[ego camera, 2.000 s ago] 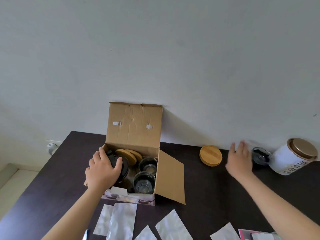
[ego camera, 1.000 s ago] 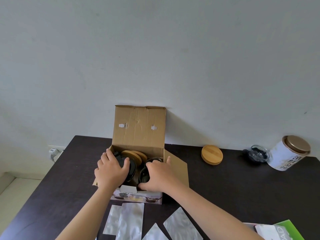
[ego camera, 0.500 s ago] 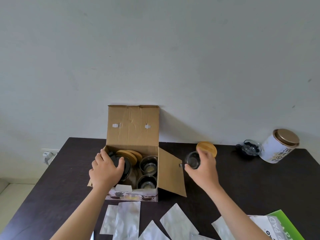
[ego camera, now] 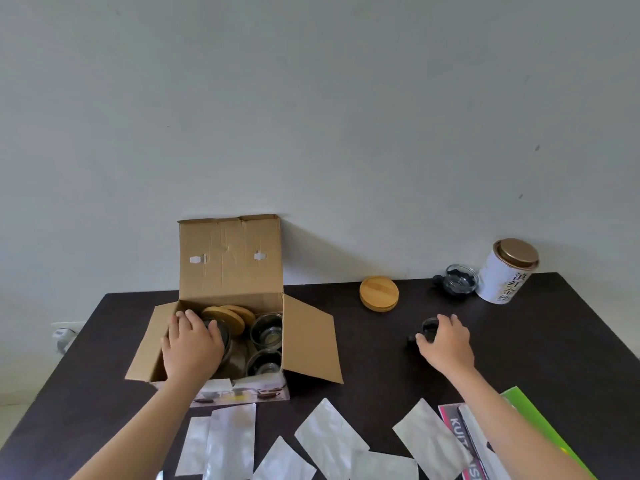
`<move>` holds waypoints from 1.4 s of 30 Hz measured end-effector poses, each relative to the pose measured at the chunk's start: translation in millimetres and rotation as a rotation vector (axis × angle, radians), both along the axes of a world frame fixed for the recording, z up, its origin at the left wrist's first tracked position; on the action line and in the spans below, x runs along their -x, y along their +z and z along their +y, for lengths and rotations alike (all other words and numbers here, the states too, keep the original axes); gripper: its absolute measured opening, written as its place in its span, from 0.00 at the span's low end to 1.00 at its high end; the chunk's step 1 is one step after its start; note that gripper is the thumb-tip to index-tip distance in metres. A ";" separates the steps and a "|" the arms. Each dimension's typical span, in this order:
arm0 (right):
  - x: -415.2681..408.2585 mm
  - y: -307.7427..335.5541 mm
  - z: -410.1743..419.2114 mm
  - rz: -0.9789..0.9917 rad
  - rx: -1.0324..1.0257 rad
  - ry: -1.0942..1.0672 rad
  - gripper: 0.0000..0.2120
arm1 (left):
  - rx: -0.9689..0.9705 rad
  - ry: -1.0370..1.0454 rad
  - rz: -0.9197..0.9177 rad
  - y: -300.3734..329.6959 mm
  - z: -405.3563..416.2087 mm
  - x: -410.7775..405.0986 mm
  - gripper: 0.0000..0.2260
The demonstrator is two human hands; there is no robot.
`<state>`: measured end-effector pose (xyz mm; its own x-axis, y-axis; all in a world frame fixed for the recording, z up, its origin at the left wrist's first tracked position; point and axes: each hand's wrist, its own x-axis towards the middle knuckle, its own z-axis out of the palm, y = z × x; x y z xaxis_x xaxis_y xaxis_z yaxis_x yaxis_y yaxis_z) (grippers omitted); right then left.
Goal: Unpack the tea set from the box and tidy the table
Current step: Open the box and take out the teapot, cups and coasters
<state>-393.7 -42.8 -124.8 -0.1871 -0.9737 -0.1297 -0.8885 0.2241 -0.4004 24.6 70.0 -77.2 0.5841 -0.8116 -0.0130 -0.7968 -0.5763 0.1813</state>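
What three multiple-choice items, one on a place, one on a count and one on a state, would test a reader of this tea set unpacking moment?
1. Where is the loose bamboo lid?
A. On the table right of the box
B. Inside the box
C. On top of the white tin

2. How many glass cups show in the right side of the cardboard box?
A. None
B. Two
C. Five

3. What is the right hand doing?
A. Resting flat on a foil pouch
B. Lifting the white tin
C. Gripping a small glass cup at the table

Answers: 1 A, the lid lies on the dark table between the box and the white tin. 2 B, one cup sits behind the other. 3 C, its fingers curl round the cup.
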 end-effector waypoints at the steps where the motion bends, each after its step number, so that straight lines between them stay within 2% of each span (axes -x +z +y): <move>1: 6.1 0.4 -4.1 0.052 0.010 -0.009 0.28 | -0.015 0.001 0.014 -0.4 0.4 3.7 0.30; 4: 23.0 3.7 -15.3 0.118 0.018 -0.032 0.25 | 0.004 -0.014 0.021 -2.0 4.5 8.9 0.33; 15: 65.9 -4.5 -62.1 0.033 -0.021 -0.048 0.27 | -0.014 -0.027 -0.039 -2.3 5.3 11.5 0.35; 26: 79.2 -7.4 -85.8 0.070 -0.036 -0.051 0.29 | -0.005 -0.020 -0.056 -3.1 3.4 11.6 0.34; 34: 77.1 -3.9 -85.7 0.192 -0.060 -0.061 0.31 | 0.006 -0.012 -0.054 -3.4 3.3 13.0 0.34; 36: 61.5 0.0 -77.5 0.179 0.004 -0.084 0.31 | 0.007 -0.013 -0.055 -2.7 3.4 13.2 0.34; 39: 17.2 5.8 -55.6 0.078 0.151 0.108 0.29 | 0.009 -0.013 -0.051 -0.8 2.4 13.8 0.34; 42: -42.5 18.6 -21.0 -0.135 0.168 0.352 0.25 | 0.017 -0.014 -0.038 0.7 3.6 15.1 0.34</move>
<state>-351.2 -63.8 -106.2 0.1692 -0.9849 0.0356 -0.8364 -0.1626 -0.5235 9.5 73.6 -76.5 0.5725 -0.8196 0.0226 -0.8113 -0.5623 0.1603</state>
